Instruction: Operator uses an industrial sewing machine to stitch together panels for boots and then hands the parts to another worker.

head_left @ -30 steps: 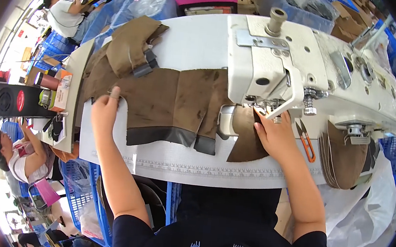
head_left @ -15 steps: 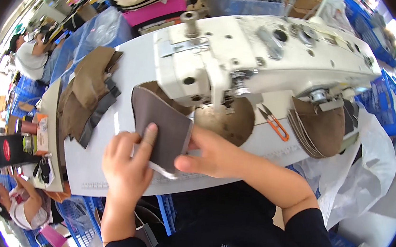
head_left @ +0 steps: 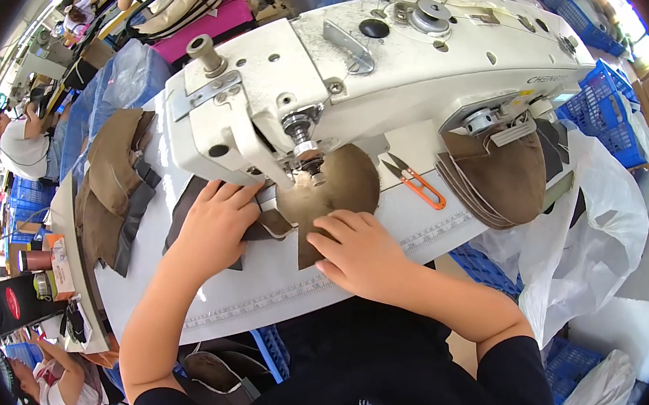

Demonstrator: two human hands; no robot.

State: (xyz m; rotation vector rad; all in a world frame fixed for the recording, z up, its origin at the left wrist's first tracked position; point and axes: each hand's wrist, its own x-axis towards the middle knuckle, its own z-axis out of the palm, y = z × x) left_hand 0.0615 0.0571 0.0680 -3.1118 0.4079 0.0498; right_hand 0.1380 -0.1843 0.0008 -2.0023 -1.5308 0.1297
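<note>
A brown leather-like piece lies under the needle area of a white sewing machine. My right hand rests on its near end, fingers spread with the tips on the surface. My left hand lies palm down on a dark brown piece left of the needle, its fingertips close to the presser foot. The thumb of that hand is hidden. Right of the machine's needle lie orange-handled thread snips, untouched.
Stacked brown pieces sit at the right of the white table. More brown pieces lie at its left edge. A white plastic bag hangs at the right, near blue crates. Other people sit at the far left.
The dark brown piece held up between both hands has been lowered to the table by the needle. My hands have moved apart, flat on the work. The whole view has shifted.
</note>
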